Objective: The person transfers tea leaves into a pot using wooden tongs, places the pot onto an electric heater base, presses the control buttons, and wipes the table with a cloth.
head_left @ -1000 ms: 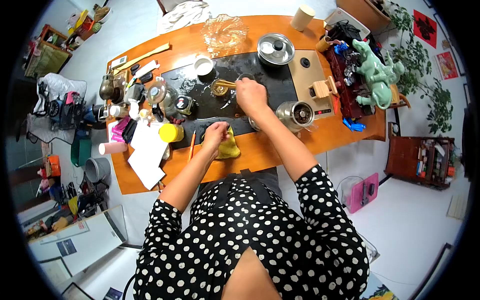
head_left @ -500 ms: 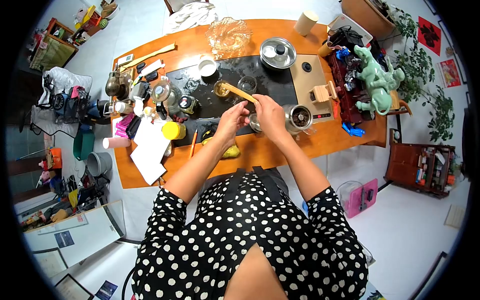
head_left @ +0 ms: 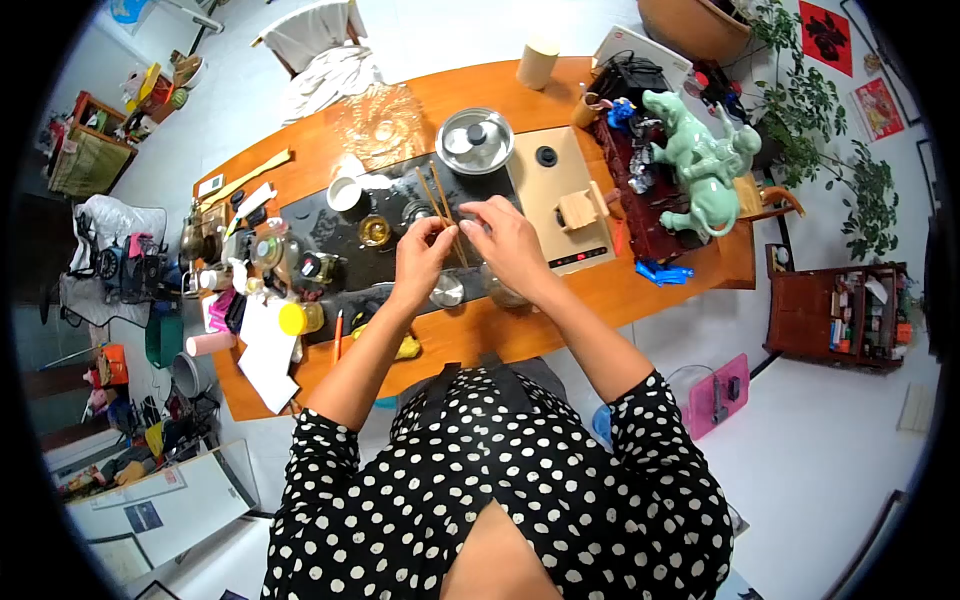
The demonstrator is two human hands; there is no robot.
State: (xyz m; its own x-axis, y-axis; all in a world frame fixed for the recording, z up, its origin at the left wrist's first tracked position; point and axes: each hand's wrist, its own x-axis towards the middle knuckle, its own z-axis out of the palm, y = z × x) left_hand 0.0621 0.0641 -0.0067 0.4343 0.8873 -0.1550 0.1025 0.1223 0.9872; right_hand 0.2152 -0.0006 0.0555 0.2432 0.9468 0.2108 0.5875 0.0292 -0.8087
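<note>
Thin wooden tongs [head_left: 437,190], their two arms spread apart, stand up between my hands over the black tray [head_left: 320,222]. My left hand [head_left: 424,262] pinches them near the lower part. Beside it, my right hand [head_left: 503,240] has its fingers apart, with the fingertips close to the tongs; whether they touch is unclear. A small glass cup of amber liquid [head_left: 374,231] stands left of my hands, and a white cup [head_left: 344,193] is behind it. Another glass cup [head_left: 447,291] sits below my hands. A glass vessel near my right wrist is mostly hidden.
A lidded steel pot [head_left: 474,141] stands at the back beside a beige hob [head_left: 556,190]. Glass jars [head_left: 275,252] and a yellow-lidded jar [head_left: 293,319] crowd the left. A green figurine [head_left: 705,165] is on the right. An orange pencil [head_left: 338,336] lies near the front edge.
The tongs have gone from lying slanted in my right hand to upright between both hands, held by my left. My right hand's fingers have opened. The whole view has shifted.
</note>
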